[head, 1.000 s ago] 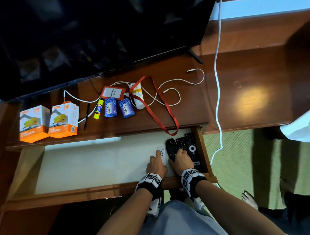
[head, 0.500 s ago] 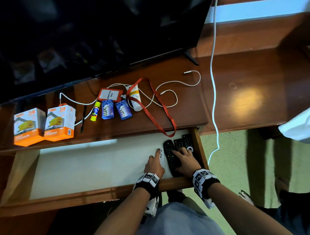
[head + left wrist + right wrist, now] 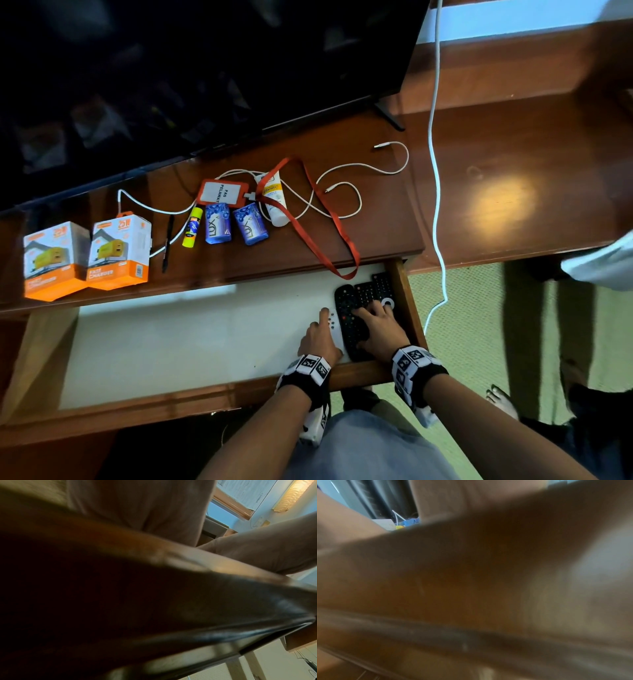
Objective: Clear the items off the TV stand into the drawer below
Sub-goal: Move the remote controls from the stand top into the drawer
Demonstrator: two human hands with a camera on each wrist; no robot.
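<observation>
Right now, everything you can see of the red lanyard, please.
The red lanyard is a flat orange-red strap, fabric by its look, lying slack in one long narrow loop on the TV stand. It clips to an orange-framed badge holder with a white card. The strap crosses over the white tube and the white cable. Its far end hangs past the stand's front edge, over the open drawer. Neither hand touches it.
</observation>
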